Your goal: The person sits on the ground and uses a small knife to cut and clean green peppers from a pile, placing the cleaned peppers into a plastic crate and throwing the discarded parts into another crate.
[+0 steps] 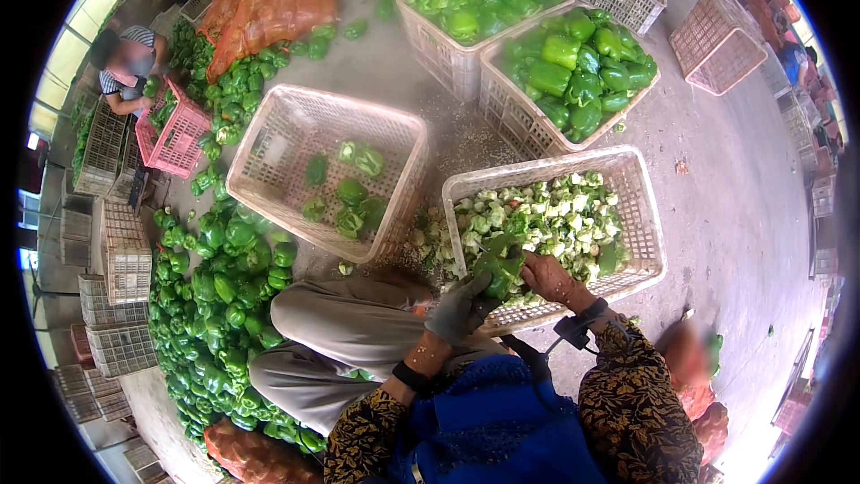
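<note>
My left hand [460,307], in a grey glove, holds a green bell pepper [499,274] over the near edge of a plastic crate [650,215] with cut pepper cores and scraps [537,215] in it. My bare right hand [547,275] is closed at the pepper's right side; whether it grips the pepper or a small tool is hidden by the fingers. Ahead and to the left is a second pale crate [329,97] with a few green peppers [351,191] on its floor. A large heap of whole green peppers [215,323] lies beside my knees on the left.
Two crates [440,70] full of green peppers stand beyond, one heaped with glossy peppers [581,74]. Orange mesh sacks [282,7] lie at the upper left. A person [131,67] sits by a pink crate [178,131]. An overturned crate [715,40] is at the upper right.
</note>
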A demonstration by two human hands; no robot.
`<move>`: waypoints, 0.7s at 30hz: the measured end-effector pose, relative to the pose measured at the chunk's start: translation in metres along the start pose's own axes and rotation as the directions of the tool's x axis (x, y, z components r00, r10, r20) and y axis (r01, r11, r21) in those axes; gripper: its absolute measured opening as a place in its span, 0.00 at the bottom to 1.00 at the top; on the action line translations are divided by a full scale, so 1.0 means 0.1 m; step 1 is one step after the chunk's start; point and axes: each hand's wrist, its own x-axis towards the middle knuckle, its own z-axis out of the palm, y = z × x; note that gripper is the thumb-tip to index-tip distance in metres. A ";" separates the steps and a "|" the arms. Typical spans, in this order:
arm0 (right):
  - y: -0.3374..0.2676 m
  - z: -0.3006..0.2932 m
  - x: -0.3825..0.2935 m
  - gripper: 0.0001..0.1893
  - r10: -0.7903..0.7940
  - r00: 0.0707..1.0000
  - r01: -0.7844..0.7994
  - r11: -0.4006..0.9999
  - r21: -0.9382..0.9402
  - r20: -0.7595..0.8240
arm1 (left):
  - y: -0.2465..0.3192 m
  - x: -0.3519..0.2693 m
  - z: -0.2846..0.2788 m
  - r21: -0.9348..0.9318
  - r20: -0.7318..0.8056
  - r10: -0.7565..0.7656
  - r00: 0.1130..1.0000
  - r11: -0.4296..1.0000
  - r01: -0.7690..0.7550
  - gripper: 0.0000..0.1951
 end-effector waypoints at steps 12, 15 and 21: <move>0.95 -0.01 -0.85 0.11 0.268 0.906 -0.313 0.945 -0.091 -0.327 | 0.12 0.00 -0.04 0.234 -0.048 0.291 0.955 0.933 -0.273 0.14; 0.81 -0.02 -0.69 0.14 0.436 0.861 -0.375 0.892 0.253 -0.260 | 0.55 0.00 -0.13 -0.009 -0.194 0.292 0.937 0.954 -0.299 0.15; -0.11 0.03 0.22 0.09 0.401 0.916 -0.333 0.727 0.600 0.023 | 1.51 -0.54 -0.38 -0.178 -0.335 0.528 0.781 0.778 -0.602 0.21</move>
